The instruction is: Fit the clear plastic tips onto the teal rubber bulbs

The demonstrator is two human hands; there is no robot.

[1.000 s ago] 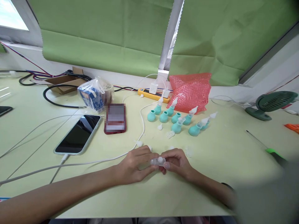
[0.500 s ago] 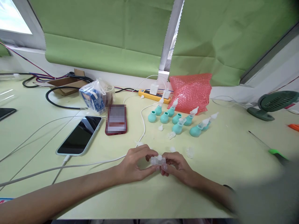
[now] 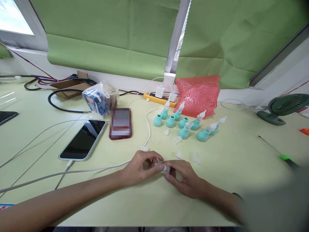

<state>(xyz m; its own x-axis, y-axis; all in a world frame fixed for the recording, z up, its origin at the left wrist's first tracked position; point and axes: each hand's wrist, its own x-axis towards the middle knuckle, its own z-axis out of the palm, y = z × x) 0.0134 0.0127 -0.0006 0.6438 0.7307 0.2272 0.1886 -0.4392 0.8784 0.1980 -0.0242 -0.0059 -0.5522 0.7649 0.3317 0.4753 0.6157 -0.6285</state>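
My left hand [image 3: 143, 167] pinches a small translucent plastic fitting [image 3: 166, 169] between thumb and fingers, low over the table. From the other side my right hand [image 3: 187, 178] closes its fingers and thumb on the same fitting, whose ends are partly hidden. Just beyond the hands lie a small white tip [image 3: 179, 155] and a clear plastic piece [image 3: 196, 158]. Farther back stand several teal squeeze bulbs; an uncapped teal bulb [image 3: 157, 120] has an open neck, while another teal bulb [image 3: 203, 135] carries a clear neck and a pointed white tip.
A smartphone [image 3: 82, 140] with a charging cable lies at left, beside a dark red phone [image 3: 120, 124]. A yellow power strip [image 3: 147, 96] and red bubble wrap [image 3: 198, 96] are at the back. At right are a green fan [image 3: 285, 106] and a green-handled screwdriver [image 3: 285, 157].
The fitting has turned in my fingers and is more covered by my left thumb. My right hand has shifted its grip, its thumb now lower and farther from the forefinger.
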